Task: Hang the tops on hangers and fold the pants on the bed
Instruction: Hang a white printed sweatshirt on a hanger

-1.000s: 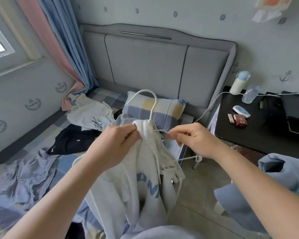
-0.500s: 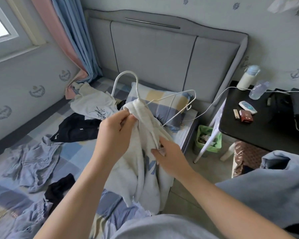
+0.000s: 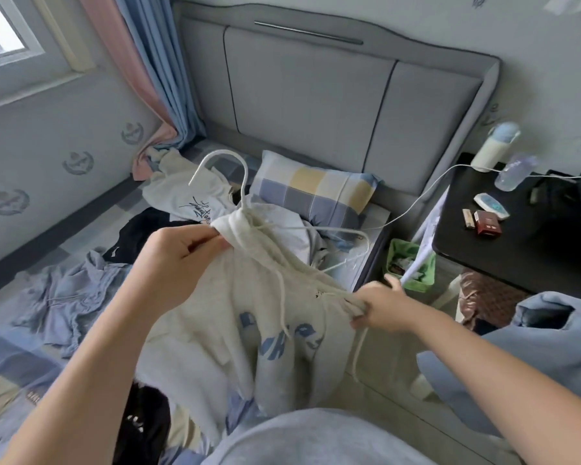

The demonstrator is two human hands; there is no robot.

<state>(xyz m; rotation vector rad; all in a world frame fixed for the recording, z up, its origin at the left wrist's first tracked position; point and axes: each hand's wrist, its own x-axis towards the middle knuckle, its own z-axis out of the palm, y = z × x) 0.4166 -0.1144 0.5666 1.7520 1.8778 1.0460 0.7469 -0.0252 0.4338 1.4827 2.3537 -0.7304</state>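
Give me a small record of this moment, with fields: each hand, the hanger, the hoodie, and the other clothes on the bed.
left hand: grips the hoodie at its neck, under the hook of the hanger
right hand: grips the hoodie's cloth lower down
hanger: white, hook out of the neck, one arm outside the cloth
hoodie: white, blue letters, held above the bed
other clothes: white T-shirt, black garment, blue-grey garment, all unfolded

Left hand [image 3: 178, 260] pinches hoodie [image 3: 248, 317] neck at white hanger [image 3: 235, 189]; right hand [image 3: 379, 307] grips hoodie shoulder; clothes strewn over bed [image 3: 10, 350].
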